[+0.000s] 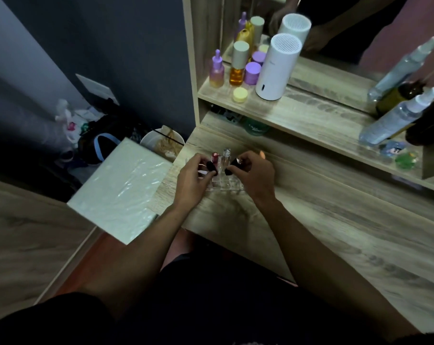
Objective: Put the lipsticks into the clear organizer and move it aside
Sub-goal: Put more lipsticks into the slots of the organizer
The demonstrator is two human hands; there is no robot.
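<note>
The clear organizer (229, 183) stands on the wooden desk (335, 232) near its left edge, between my two hands. A red lipstick (214, 158) and a clear-topped lipstick (226, 155) stand upright in its far slots. My left hand (192, 181) grips a black lipstick (211, 168) over the organizer's left side. My right hand (254, 176) pinches another black lipstick (232, 167) over the right side. Whether either black tube sits in a slot is hidden by my fingers.
A shelf (298, 118) behind holds a white cylinder device (276, 68), purple and amber bottles (237, 68), a yellow jar (240, 95) and spray bottles (395, 118). A mirror is above. A pale wrapped stool (121, 188) sits left of the desk, with a bin (161, 143) beyond.
</note>
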